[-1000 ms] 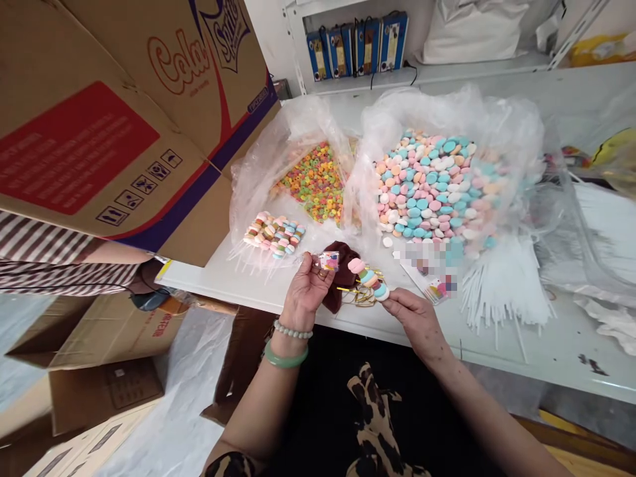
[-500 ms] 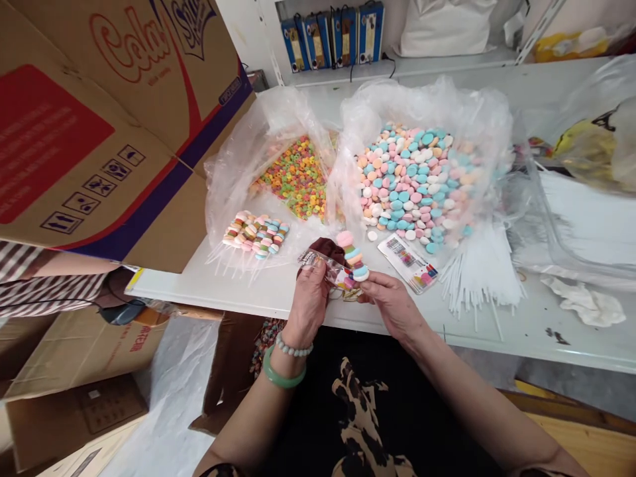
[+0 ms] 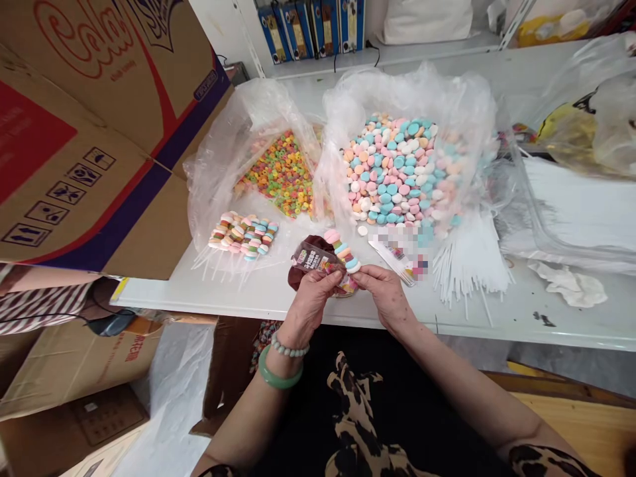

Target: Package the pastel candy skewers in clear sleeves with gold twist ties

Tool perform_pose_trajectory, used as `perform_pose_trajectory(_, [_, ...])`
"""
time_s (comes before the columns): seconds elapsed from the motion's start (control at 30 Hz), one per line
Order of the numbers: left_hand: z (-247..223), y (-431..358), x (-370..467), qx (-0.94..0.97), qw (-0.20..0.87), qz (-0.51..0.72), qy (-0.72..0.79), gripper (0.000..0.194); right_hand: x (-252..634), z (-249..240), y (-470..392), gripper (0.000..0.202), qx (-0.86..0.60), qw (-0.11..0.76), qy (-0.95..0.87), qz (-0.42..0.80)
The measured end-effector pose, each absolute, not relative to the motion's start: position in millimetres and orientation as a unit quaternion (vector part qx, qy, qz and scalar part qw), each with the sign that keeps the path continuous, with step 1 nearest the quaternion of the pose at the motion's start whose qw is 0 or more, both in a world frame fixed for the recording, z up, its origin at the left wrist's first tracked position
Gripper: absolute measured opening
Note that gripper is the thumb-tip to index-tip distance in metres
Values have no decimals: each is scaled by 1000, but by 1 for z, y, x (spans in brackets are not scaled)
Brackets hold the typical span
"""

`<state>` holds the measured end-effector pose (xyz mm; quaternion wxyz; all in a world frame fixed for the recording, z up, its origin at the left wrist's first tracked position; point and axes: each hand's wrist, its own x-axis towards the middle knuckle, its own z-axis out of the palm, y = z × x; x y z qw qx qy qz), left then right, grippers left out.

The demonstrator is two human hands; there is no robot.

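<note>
My left hand (image 3: 311,305) pinches a small printed clear candy wrapper (image 3: 314,258) between thumb and fingers. Against the wrapper's right side lies a candy skewer (image 3: 340,249), a stack of pink, yellow, blue, brown and white sweets. Closed at the skewer's lower end is my right hand (image 3: 390,298); its fingertips touch the bottom white sweet, and the stick cannot be seen. Behind the wrapper sits a dark brown bunched object (image 3: 297,277), partly covered. More candy skewers (image 3: 243,233) lie on plastic to the left. Several flat printed wrappers (image 3: 392,257) rest to the right.
A plastic bag of pastel sweets (image 3: 397,165) stands behind my hands, beside a bag of ring-shaped gummies (image 3: 288,175). White sticks (image 3: 470,258) lie at the right, near a crumpled tissue (image 3: 569,281). A large cardboard box (image 3: 99,165) leans over the table's left end.
The view has shifted, so the table sits further left in it. The wrapper has turned its printed face more toward me. The skewer remains in my right hand, close to the wrapper.
</note>
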<state>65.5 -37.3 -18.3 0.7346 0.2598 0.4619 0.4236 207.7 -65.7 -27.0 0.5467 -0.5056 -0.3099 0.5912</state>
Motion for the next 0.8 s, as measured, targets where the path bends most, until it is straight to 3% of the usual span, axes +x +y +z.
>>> perform_pose_trajectory(0.33, [-26,-34,68,189,690,518,469,31,212,-22,-68,24,-447,509,-241,695])
perform_pose_trajectory(0.67, [-27,-35,63,257,745,396,471,37,210,-26,-62,18,-497,535,-258,633])
perform_pose_trajectory(0.8, [-33,-34,63,227,702,452,501,30,213,-26,-65,19,-471,526,-262,658])
